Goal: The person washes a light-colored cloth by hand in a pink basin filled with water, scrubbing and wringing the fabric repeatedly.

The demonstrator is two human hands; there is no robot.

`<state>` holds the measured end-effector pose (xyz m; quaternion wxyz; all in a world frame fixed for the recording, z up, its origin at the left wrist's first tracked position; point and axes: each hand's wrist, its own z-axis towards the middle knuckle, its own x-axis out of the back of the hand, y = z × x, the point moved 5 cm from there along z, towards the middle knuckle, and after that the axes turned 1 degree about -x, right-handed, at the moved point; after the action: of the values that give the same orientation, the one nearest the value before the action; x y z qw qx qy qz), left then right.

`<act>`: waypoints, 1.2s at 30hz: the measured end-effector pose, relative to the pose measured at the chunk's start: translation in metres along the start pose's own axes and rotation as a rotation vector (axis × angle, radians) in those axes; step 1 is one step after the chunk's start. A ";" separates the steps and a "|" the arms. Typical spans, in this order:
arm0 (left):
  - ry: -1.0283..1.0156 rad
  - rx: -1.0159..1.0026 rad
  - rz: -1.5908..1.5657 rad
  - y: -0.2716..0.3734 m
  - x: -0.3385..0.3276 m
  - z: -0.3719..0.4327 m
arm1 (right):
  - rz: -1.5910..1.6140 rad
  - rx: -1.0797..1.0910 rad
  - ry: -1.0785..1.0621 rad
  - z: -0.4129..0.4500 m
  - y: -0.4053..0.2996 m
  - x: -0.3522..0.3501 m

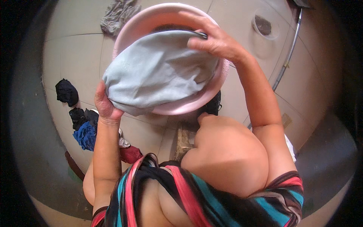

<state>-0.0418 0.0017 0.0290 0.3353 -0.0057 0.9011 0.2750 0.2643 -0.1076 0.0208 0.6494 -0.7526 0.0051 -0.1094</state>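
A light grey-blue cloth (156, 68) is stretched between my two hands over a pink plastic basin (187, 106). At the cloth's lower left end, my left hand (107, 105) grips its gathered edge, with the thumb up along the side. My right hand (211, 39) holds the upper right edge, where a dark rim shows between thumb and fingers; some of its fingers reach over the inside wall of the basin. The cloth hides most of the basin's inside, and something dark shows behind its upper edge.
Black bundled cloth (67, 91), blue cloth (85, 136) and dark red cloth (131, 154) lie on the tiled floor at left. Grey crumpled cloth (114, 18) lies beyond the basin. At right are a clear container (264, 25) and a metal pole (287, 56). A wooden piece (183, 142) stands near my knee.
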 end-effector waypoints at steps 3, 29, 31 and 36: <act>-0.179 -0.071 -0.096 -0.009 -0.052 0.012 | -0.652 -0.021 -0.185 -0.008 0.004 -0.025; 0.200 0.132 -0.025 -0.096 -0.055 0.099 | -0.397 0.006 0.475 0.042 0.003 -0.094; 0.077 0.191 -0.085 -0.094 -0.071 0.097 | -0.381 -0.059 0.543 0.049 0.019 -0.075; 0.233 0.014 0.132 -0.078 -0.051 0.098 | -0.419 0.397 0.288 0.024 -0.010 -0.153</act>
<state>0.0720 -0.0248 -0.0397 0.2097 0.0239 0.9342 0.2875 0.1172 -0.0599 0.0033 0.7395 -0.5726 -0.0798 -0.3449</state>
